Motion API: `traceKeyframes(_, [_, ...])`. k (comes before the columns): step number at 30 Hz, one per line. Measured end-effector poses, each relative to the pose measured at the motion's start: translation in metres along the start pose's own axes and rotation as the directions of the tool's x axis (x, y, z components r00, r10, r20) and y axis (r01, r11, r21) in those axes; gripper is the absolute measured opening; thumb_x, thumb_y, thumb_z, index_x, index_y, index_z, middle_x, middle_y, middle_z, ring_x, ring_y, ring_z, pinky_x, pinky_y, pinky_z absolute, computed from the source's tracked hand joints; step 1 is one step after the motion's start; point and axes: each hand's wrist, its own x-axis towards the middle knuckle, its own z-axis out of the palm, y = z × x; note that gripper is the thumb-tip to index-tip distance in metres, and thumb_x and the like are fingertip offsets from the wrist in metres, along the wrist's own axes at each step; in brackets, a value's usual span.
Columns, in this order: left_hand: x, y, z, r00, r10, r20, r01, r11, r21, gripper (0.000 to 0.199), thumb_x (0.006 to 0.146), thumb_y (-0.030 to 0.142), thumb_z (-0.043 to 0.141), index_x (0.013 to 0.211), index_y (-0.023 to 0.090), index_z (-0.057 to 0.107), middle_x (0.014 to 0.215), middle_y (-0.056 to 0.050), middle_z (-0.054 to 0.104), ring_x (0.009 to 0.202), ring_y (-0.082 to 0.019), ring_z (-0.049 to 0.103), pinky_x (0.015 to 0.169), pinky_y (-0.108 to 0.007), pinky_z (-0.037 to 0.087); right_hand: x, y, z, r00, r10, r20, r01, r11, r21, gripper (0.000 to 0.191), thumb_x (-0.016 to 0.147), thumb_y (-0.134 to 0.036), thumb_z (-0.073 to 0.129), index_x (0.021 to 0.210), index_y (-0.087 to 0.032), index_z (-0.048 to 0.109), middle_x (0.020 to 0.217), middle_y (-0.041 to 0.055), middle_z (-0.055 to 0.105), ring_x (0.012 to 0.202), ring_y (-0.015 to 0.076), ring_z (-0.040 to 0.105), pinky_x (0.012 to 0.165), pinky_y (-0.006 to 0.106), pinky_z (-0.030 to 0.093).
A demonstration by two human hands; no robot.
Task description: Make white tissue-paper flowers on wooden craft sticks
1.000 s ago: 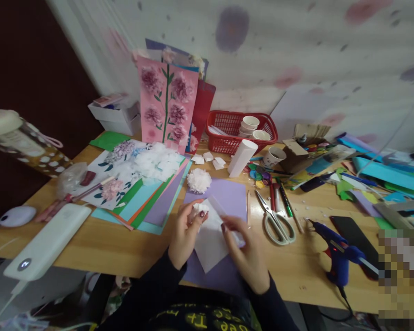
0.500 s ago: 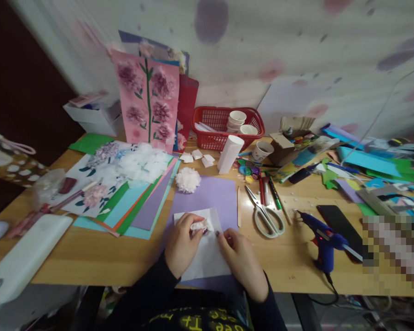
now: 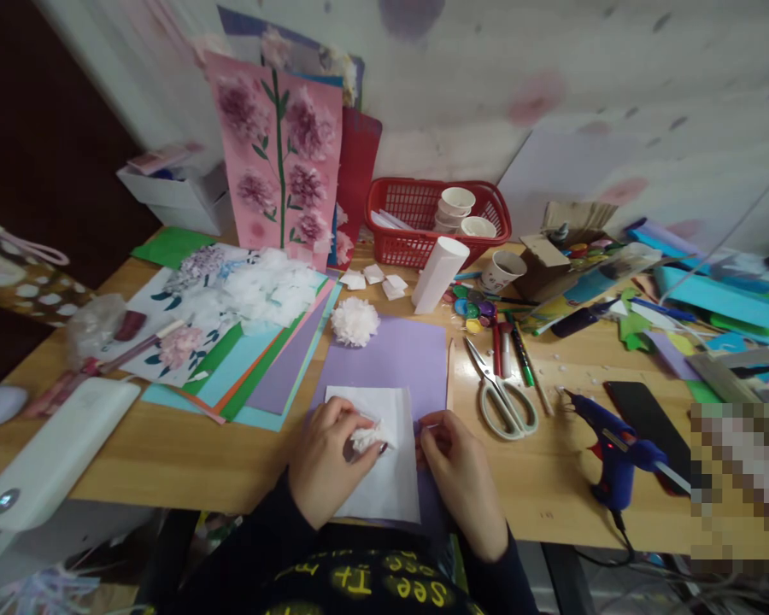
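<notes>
My left hand (image 3: 325,461) pinches a small crumpled white paper flower (image 3: 367,435) between thumb and fingers. It rests over a white paper sheet (image 3: 384,495), which lies on a purple sheet (image 3: 416,354). Just past the white sheet's right edge is my right hand (image 3: 458,470), its fingers curled and thumb against them; what they hold, if anything, is hidden. A fuller white pompom flower (image 3: 355,321) sits at the purple sheet's top left corner.
To the right lie scissors (image 3: 503,401), markers (image 3: 519,350), a blue glue gun (image 3: 615,453) and a black phone (image 3: 644,418). Behind stand a white paper roll (image 3: 440,278), a paper cup (image 3: 505,272) and a red basket (image 3: 410,252). Coloured sheets (image 3: 275,376) and white fluff (image 3: 269,290) lie left.
My right hand has shifted slightly off the white sheet's edge, its fingers curling in. The white piece in my left hand shows more of its ruffled face. The camera view has tilted down.
</notes>
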Motion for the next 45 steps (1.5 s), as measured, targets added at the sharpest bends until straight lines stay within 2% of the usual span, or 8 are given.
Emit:
traceKeyframes(6, [-0.009,-0.008,0.011,0.971,0.209,-0.118,-0.191,0.970,0.150,0.007,0.084,0.021,0.060,0.080,0.018,0.055,0.075,-0.002,0.061,0.069,-0.017,0.061,0.064,-0.029,0.049,-0.009,-0.007,0.003,0.976,-0.198,-0.086,0.182,0.969,-0.170,0.019,0.090,-0.036,0.049,0.097,-0.019,0.055,0.071,0.0040,0.066,0.062,0.0186,0.063,0.057,0.030,0.050])
traceKeyframes(11, [-0.015,-0.012,0.018,0.902,0.336,-0.270,-0.290,0.937,0.197,0.005,0.087,0.021,0.057,0.083,0.019,0.059,0.091,-0.006,0.063,0.081,-0.018,0.061,0.072,-0.030,0.051,-0.018,-0.014,0.007,0.731,-0.665,0.156,0.659,0.628,-0.413,0.019,0.090,-0.016,0.051,0.105,-0.022,0.061,0.106,0.0095,0.065,0.098,0.0223,0.060,0.085,0.039,0.052])
traceKeyframes(14, [-0.018,-0.013,0.015,0.906,0.323,-0.272,-0.290,0.944,0.156,0.008,0.083,0.014,0.056,0.088,0.019,0.061,0.096,-0.007,0.061,0.087,-0.019,0.060,0.076,-0.031,0.052,-0.019,-0.011,0.009,0.668,-0.692,0.274,0.725,0.521,-0.452,0.030,0.090,-0.008,0.046,0.113,-0.021,0.061,0.110,0.0104,0.065,0.097,0.0224,0.060,0.083,0.040,0.054])
traceKeyframes(21, [-0.021,-0.020,0.007,0.911,0.359,-0.203,-0.351,0.933,0.076,0.021,0.080,0.005,0.054,0.093,0.020,0.059,0.093,-0.006,0.061,0.087,-0.018,0.061,0.079,-0.030,0.052,-0.020,-0.005,0.013,0.636,-0.737,0.228,0.749,0.519,-0.411,0.035,0.089,-0.007,0.048,0.120,-0.022,0.055,0.114,0.0102,0.065,0.105,0.0222,0.059,0.088,0.042,0.054])
traceKeyframes(26, [-0.016,-0.020,0.005,0.922,0.291,-0.254,-0.312,0.949,-0.044,0.028,0.074,0.003,0.055,0.097,0.019,0.053,0.095,-0.006,0.062,0.093,-0.019,0.061,0.082,-0.032,0.052,-0.021,-0.004,0.019,0.675,-0.712,0.190,0.711,0.561,-0.424,0.034,0.090,-0.006,0.046,0.120,-0.019,0.053,0.102,0.0096,0.065,0.096,0.0210,0.060,0.082,0.038,0.055])
traceKeyframes(31, [-0.016,-0.022,0.002,0.957,0.260,-0.127,-0.269,0.961,-0.059,0.047,0.071,0.003,0.054,0.114,0.021,0.053,0.109,-0.007,0.063,0.104,-0.022,0.059,0.090,-0.037,0.049,-0.024,-0.001,0.020,0.701,-0.700,0.139,0.687,0.608,-0.399,0.024,0.089,-0.006,0.044,0.101,-0.020,0.059,0.096,0.0080,0.063,0.091,0.0189,0.062,0.078,0.034,0.055])
traceKeyframes(37, [-0.015,-0.022,-0.005,0.973,0.195,-0.126,-0.201,0.979,-0.040,0.027,0.073,0.007,0.056,0.096,0.021,0.058,0.093,-0.004,0.066,0.091,-0.022,0.061,0.080,-0.038,0.047,-0.022,-0.003,0.021,0.730,-0.666,0.158,0.667,0.642,-0.378,0.020,0.086,-0.006,0.045,0.094,-0.021,0.056,0.098,0.0082,0.066,0.091,0.0202,0.063,0.077,0.035,0.054])
traceKeyframes(45, [-0.007,-0.019,-0.023,0.999,0.049,0.016,-0.044,0.972,-0.232,0.032,0.078,0.029,0.065,0.109,0.023,0.058,0.104,-0.005,0.067,0.094,-0.021,0.062,0.085,-0.036,0.046,-0.025,-0.009,0.019,0.929,-0.360,0.089,0.362,0.932,-0.008,0.016,0.090,-0.027,0.052,0.100,-0.020,0.062,0.097,0.0077,0.070,0.090,0.0190,0.067,0.081,0.032,0.053])
